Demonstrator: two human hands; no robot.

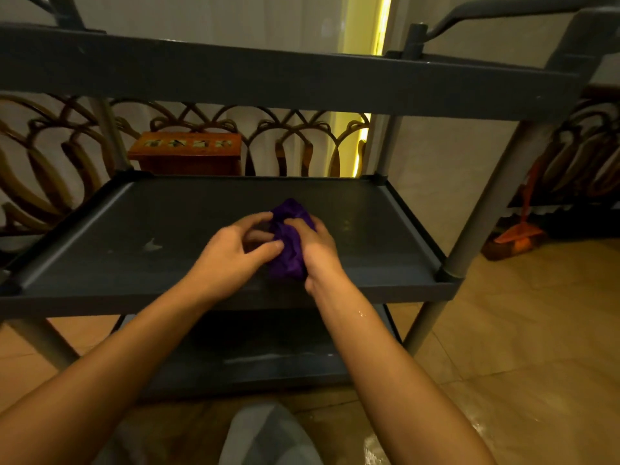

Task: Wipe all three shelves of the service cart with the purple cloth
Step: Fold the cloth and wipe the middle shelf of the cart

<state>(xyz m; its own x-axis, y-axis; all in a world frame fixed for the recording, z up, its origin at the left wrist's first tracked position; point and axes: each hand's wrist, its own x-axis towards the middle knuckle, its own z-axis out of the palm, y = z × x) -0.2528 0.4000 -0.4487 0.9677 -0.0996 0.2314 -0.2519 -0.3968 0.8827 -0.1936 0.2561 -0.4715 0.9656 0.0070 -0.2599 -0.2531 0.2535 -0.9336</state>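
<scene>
The dark grey service cart has its middle shelf [141, 229] right in front of me, the top shelf [268, 78] above it and the bottom shelf [268, 364] below. A bunched purple cloth [289, 241] sits over the middle shelf's centre-right. My right hand [317, 250] is wrapped around the cloth from the right. My left hand [235, 248] pinches its left side with thumb and fingers. A pale smear marks the middle shelf to the left of my hands.
A wooden box [188, 156] and ornate curved woodwork [50, 156] stand behind the cart. An orange broom or dustpan [518, 234] lies on the tiled floor at the right. My knee in grey fabric [268, 437] is at the bottom centre.
</scene>
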